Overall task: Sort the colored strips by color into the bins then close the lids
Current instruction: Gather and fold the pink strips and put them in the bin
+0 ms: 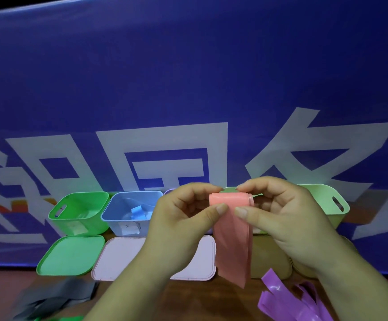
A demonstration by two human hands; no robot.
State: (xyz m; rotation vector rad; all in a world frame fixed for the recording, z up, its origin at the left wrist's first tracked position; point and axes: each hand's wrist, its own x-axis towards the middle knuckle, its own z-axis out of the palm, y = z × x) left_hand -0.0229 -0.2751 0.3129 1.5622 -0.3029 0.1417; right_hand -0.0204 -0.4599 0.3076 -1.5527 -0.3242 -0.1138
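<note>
As L hand (183,218) and R hand (276,214) both pinch its top edge, pink strip (232,242) hangs straight below the grip, long axis vertical; open bins (77,195) lie just beyond grip; matching bin: can't tell.

left hand (179,224): bare, short nails | right hand (281,220): bare, short nails | forearms (128,295): uncovered

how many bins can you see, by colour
green bin: 1
blue bin: 1
purple bin: 1, only a rim corner shows past the left hand
pale green bin: 1 for sure; a pale green rim bit mid-row may be a second
total: 4 sure
</note>
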